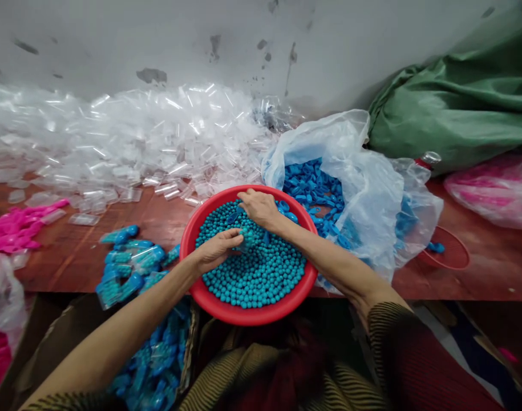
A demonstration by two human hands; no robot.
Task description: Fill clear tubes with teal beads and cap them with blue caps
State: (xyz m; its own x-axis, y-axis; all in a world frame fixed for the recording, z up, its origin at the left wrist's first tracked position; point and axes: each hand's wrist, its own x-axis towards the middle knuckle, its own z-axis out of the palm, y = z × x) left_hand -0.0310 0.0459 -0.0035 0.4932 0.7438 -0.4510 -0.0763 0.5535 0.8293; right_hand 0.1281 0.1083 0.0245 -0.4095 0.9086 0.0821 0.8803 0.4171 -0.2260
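Note:
A red basin (186, 240) full of turquoise beads (256, 285) sits at the table's front edge. My left hand (218, 249) is over the beads, thumb and fingers closed on a small clear plastic container (246, 241) that has turquoise beads in it. Above and beyond it, my right hand (261, 209) is bent down at the basin's far side with its fingers curled. What those fingers hold, if anything, is hidden. Beside the right hand, several blue plastic caps (287, 212) lie on the beads.
Empty clear containers (158, 137) are heaped along the wall. A plastic bag (363, 188) spills blue parts (314, 181) at right. Filled blue-capped containers (132, 260) lie left of the basin, with more in a box (158, 359) below. Pink parts (16, 228) are far left.

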